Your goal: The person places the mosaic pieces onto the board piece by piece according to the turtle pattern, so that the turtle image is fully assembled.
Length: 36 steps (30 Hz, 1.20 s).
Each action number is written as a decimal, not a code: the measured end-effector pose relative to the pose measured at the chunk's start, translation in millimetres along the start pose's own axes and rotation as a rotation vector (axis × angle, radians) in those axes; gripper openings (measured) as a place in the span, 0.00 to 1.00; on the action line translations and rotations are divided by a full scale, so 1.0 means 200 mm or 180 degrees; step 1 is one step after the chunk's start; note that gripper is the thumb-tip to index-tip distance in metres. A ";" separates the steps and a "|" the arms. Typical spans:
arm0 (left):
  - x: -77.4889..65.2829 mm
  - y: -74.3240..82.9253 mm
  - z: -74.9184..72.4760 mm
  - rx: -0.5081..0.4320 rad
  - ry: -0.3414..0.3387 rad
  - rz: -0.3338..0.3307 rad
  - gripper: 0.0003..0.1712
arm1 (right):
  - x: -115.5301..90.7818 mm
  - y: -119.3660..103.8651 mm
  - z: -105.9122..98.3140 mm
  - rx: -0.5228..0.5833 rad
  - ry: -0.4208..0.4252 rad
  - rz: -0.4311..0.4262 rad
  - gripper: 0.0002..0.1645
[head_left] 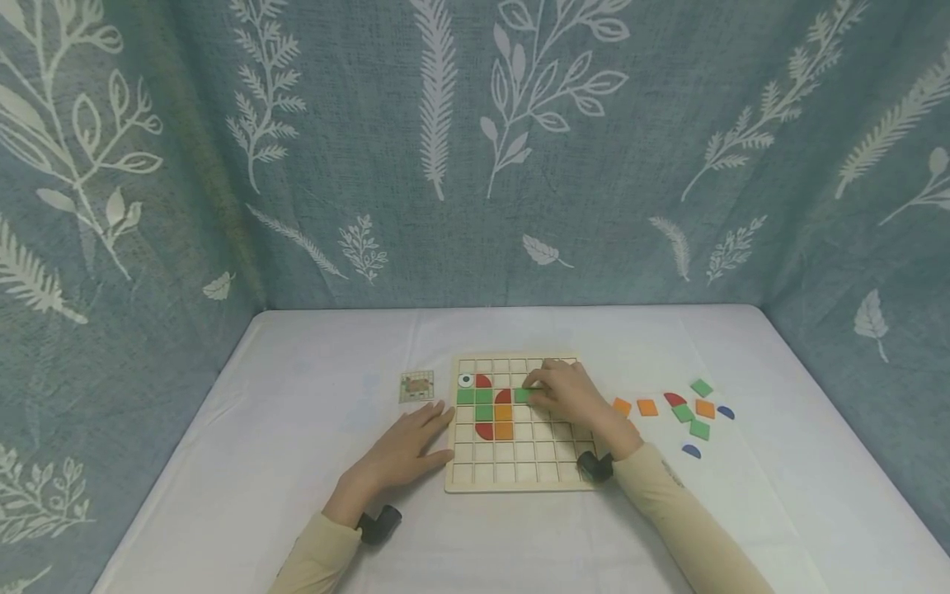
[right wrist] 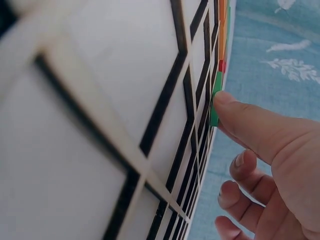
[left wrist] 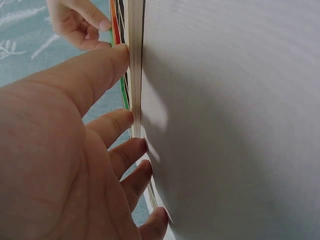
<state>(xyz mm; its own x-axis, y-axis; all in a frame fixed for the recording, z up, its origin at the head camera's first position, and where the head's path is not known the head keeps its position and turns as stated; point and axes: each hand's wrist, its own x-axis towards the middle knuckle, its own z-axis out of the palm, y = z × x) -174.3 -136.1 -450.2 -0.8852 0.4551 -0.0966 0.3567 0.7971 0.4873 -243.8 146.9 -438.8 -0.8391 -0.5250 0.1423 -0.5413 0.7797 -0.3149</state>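
Observation:
A square wooden grid board (head_left: 525, 472) lies on the table, with colored pieces in its upper left cells. In the head view my right hand (head_left: 568, 394) reaches over the board and pinches a green square tile (head_left: 523, 396), one cell right of a red quarter-round piece (head_left: 503, 397). The right wrist view has the thumb on that green tile (right wrist: 216, 107) at the grid; the index finger is mostly hidden behind the thumb. My left hand (head_left: 404, 444) rests at the board's left edge, fingers extended, with thumb and fingertips touching its side (left wrist: 135, 65).
A small picture card (head_left: 417, 385) lies left of the board. Loose pieces are scattered on the right: orange squares (head_left: 647, 407), green squares (head_left: 699, 429), a red quarter-round (head_left: 674, 398) and blue half-rounds (head_left: 692, 451). A patterned curtain (head_left: 475, 231) stands behind the white table.

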 end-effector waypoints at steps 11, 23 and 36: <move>0.00 0.00 0.00 -0.0004 0.0005 0.0003 0.35 | 0.00 0.00 0.00 0.0068 -0.0036 -0.0071 0.14; 0.00 0.01 0.01 -0.0010 0.0016 -0.0048 0.36 | -0.06 0.07 -0.03 0.0119 0.0111 0.0092 0.16; 0.00 0.00 0.01 0.0030 0.0031 0.0002 0.36 | -0.14 0.16 -0.11 0.0369 0.0171 0.0348 0.14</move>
<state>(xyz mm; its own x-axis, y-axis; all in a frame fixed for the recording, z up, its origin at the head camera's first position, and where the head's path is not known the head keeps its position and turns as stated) -173.8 -136.3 -452.2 -0.8877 0.4519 -0.0878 0.3601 0.8005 0.4790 -239.3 194.9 -431.7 -0.8961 -0.4177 0.1503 -0.4392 0.7849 -0.4371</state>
